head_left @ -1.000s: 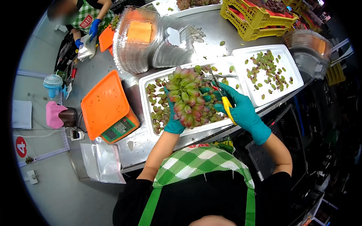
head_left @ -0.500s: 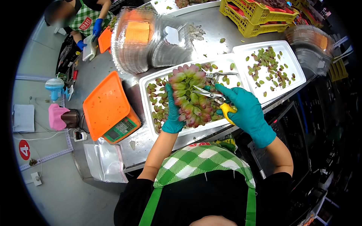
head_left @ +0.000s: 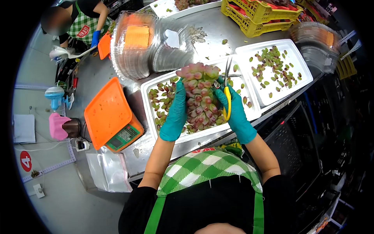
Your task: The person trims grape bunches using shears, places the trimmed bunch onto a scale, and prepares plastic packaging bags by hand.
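A large bunch of pink-green grapes (head_left: 200, 97) is held up over a white tray (head_left: 150, 117) that has loose grapes in it. My left hand (head_left: 175, 113), in a teal glove, grips the bunch along its left side. On the right side, my right hand (head_left: 235, 113), also gloved, holds yellow-handled scissors (head_left: 227, 103), whose slim blades point up and away from me. The fingertips of my right hand reach the edge of the bunch. Beside this tray, to the right, a second white tray (head_left: 306, 80) holds scattered loose grapes.
An orange scale (head_left: 109, 113) stands at the left, plastic bags (head_left: 107, 171) below it. Clear plastic containers (head_left: 134, 50) are stacked behind the tray, more (head_left: 317, 43) at the right. Yellow crates (head_left: 253, 19) stand at the back. Another person (head_left: 85, 23) works at the upper left.
The bunch has turned and tilted in my hands. My right hand has moved in against it, and the scissors have swung from pointing left at the grapes to pointing up. The other person's hands have moved.
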Motion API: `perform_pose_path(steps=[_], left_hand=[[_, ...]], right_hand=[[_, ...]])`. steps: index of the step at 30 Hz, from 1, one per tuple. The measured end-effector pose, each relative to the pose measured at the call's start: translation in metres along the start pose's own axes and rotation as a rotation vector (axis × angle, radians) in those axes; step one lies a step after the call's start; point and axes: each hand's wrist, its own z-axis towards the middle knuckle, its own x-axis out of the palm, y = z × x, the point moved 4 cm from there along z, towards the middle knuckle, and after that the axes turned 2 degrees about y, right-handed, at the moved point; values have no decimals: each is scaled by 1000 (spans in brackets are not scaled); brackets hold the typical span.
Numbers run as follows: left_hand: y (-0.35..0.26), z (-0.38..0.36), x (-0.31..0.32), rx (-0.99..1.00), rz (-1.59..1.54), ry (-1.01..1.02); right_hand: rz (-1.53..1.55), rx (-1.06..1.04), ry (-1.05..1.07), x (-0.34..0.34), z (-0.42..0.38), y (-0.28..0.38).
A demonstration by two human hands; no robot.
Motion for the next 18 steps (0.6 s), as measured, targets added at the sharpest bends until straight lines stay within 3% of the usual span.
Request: perform_pose_path(steps=[1,6,9,12,13,16,17,18], left_hand=[[-1,1,-1,15,21,-70],[-20,-8,4,34,208,-79],[-22,-11,-2,40,254,-130],[-1,-10,-10,172,-29,-155],[6,-10,-6,70,-185,-76],[8,-20,12,36,-415,4],[15,-13,4,65,-479,76],[21,-7,-3,100,-515,93]], right_hand=[[13,96,-108,-7,2,-10],[427,78,253,-18,15,-53],[683,121,506,7,5,-27],[531,109,428,9,2,-28],[493,87,441,9,3,-27],[862,233,620,24,-2,-22],[593,271,395,19,3,-29],[392,197,350,20,4,-26]])
